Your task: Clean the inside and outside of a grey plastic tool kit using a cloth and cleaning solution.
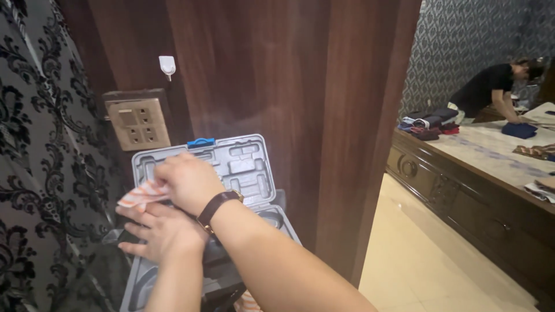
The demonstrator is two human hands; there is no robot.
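Note:
A grey plastic tool case [231, 164] stands open against the dark wooden wall, its moulded lid upright with a blue latch [200, 142] on top. My right hand [188, 182], with a brown-strapped watch on the wrist, is closed on an orange-and-white striped cloth [140, 195] and presses it to the left part of the lid's inside. Just below it, my left hand [159, 231] lies flat with fingers spread on the left side of the case's lower half [277, 222]. My arms hide most of what is in the lower half.
A beige wall socket plate [137, 123] and a white hook [167, 65] sit above the case. A dark patterned curtain [40, 162] hangs at left. At right, past the wooden panel, another person [491, 86] leans over a long wooden platform [462, 190] with folded clothes [430, 124].

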